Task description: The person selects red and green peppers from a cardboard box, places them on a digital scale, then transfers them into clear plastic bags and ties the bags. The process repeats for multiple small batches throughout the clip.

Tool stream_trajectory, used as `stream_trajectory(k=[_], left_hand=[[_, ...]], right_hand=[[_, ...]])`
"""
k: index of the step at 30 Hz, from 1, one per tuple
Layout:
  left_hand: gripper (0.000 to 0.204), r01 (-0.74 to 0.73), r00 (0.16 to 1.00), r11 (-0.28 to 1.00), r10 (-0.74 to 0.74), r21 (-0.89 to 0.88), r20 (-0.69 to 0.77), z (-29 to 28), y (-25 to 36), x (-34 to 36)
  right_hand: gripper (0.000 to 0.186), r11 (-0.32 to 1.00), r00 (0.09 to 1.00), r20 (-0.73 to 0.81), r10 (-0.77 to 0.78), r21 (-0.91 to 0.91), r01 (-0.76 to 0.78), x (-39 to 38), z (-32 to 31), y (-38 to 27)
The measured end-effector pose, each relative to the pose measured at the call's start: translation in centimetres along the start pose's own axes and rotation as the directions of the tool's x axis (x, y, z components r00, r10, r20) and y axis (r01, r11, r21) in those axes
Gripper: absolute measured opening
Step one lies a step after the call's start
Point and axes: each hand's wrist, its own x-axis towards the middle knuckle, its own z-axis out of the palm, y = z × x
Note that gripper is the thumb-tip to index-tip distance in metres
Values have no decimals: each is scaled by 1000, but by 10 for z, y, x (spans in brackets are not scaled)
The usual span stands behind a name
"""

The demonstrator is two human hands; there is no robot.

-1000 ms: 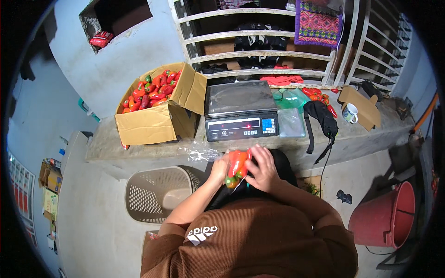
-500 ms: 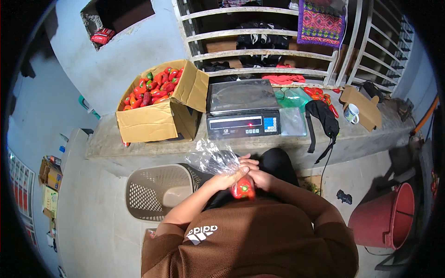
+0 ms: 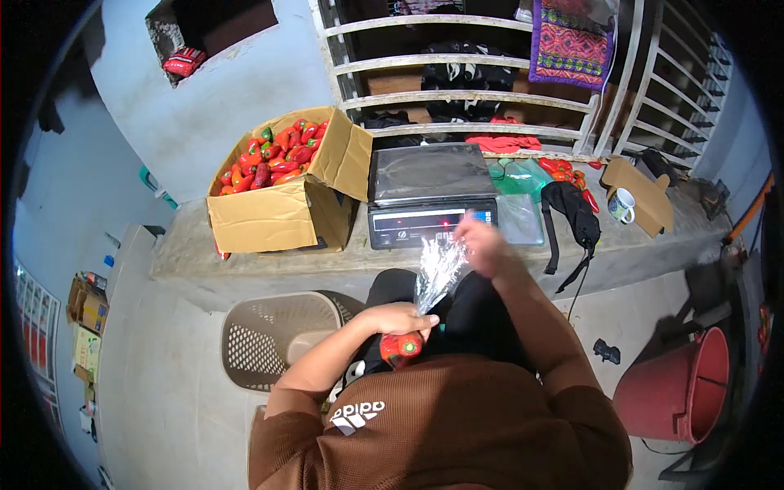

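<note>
My left hand point(image 3: 400, 318) is closed around the neck of a clear plastic bag point(image 3: 438, 273), above my lap. Red peppers point(image 3: 401, 349) fill the bag's lower end, bulging out below that fist toward my shirt. The twisted, shiny upper part of the bag points up and away from me. My right hand point(image 3: 485, 247) is smeared by motion beside the bag's top, in front of the scale's keypad. Whether its fingers grip the plastic cannot be made out. A digital scale point(image 3: 429, 175) stands on the concrete ledge just beyond.
Left of the scale, a cardboard box point(image 3: 260, 222) brims with red peppers. A beige perforated basket point(image 3: 253, 347) sits on the floor by my left arm. Rightward on the ledge lie a black bag point(image 3: 569, 216), a mug point(image 3: 621, 206) and loose peppers point(image 3: 563, 170). A red bucket point(image 3: 653, 392) stands lower right.
My right hand has left my left hand and moved up and right toward the scale. My left hand, with the bagged peppers, has shifted slightly left and lower. The bag's top now stands narrow and twisted.
</note>
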Motion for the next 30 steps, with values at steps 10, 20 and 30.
stream_trajectory(k=[10,20,30], left_hand=[[43,-275,961,844,262,-461,-93,18,-76,37],[34,-94,993,916,115,-389,30,10,-6,-25],[45,-220,934,973,192,-63,-302,2,-5,-43]], right_hand=[[67,51,422,889,-176,-420,906,-81,99,-25],[33,8,345,939,-17,-345,939,-65,75,-15],[6,4,552,811,193,-563,826,-52,58,-74]])
